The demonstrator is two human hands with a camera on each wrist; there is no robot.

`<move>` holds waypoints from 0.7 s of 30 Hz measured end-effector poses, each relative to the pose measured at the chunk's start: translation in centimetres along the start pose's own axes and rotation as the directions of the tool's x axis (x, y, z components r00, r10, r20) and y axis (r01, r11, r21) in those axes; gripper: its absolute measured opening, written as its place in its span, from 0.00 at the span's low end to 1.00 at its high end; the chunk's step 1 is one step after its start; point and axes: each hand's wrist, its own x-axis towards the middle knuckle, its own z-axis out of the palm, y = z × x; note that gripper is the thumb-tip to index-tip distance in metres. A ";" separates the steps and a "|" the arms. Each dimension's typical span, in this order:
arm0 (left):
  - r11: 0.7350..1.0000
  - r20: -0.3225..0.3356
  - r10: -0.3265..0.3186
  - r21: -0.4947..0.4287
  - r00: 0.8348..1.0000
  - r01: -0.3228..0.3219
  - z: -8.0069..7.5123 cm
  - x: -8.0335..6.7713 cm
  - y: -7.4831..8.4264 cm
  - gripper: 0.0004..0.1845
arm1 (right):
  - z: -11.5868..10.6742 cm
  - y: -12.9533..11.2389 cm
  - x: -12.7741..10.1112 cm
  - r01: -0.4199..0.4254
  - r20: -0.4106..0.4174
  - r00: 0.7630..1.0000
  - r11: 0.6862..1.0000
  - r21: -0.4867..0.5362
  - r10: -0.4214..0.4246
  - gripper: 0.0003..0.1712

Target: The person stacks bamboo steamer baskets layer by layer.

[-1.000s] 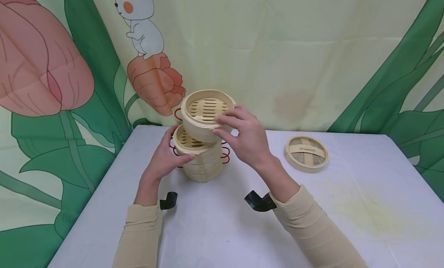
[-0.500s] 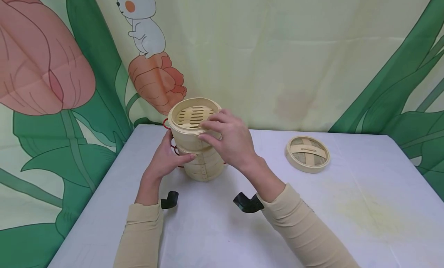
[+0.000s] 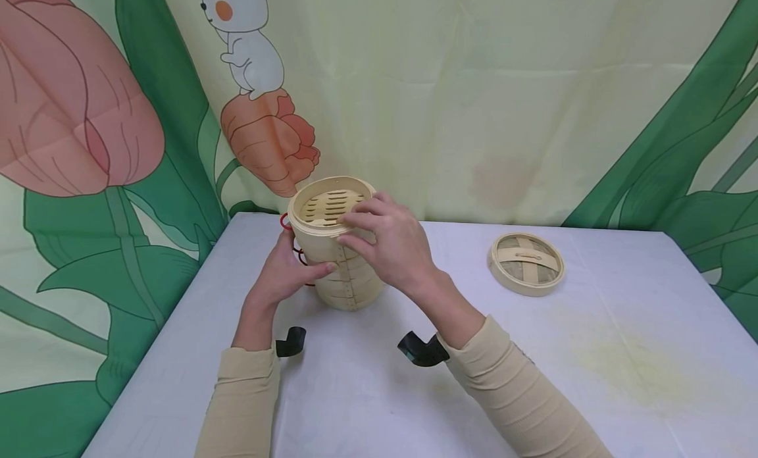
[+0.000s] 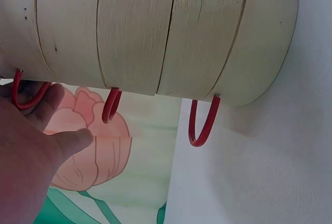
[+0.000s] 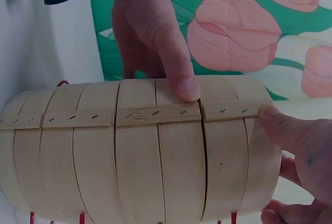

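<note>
A stack of pale bamboo steamer baskets (image 3: 349, 285) stands upright on the left half of the table. Slots show in the floor of the top basket (image 3: 314, 237), which sits on the tiers below. My left hand (image 3: 284, 267) grips the stack's left side, thumb across the front just under the top basket. In the right wrist view, my right hand (image 5: 306, 151) pinches that basket's rim, with its thumb on the outer wall. Red loops (image 4: 204, 125) stick out from the stack's side in the left wrist view. My left hand's fingers are partly hidden behind the stack.
A round bamboo steamer lid (image 3: 526, 264) with crossed strips and a small handle lies to the right. The white-covered table (image 3: 533, 379) ends at a printed curtain (image 3: 444, 83) behind the stack. Black mounts (image 3: 423, 349) are on both wrists.
My right hand has brought the top basket left and down onto the stack, where it now sits in line with the other tiers. My left hand stays on the stack's side.
</note>
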 end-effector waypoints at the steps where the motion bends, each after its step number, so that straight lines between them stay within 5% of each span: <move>1: 1.000 0.000 0.002 0.001 1.000 -0.002 0.0 0.0 0.0 0.60 | 0.0 0.0 0.0 -0.004 0.004 1.000 1.000 -0.001 0.004 0.15; 21: 0.998 0.013 0.057 0.012 0.998 -0.057 -0.3 0.0 0.3 0.58 | -0.2 0.4 -0.2 0.031 -0.032 0.999 0.999 0.038 -0.030 0.17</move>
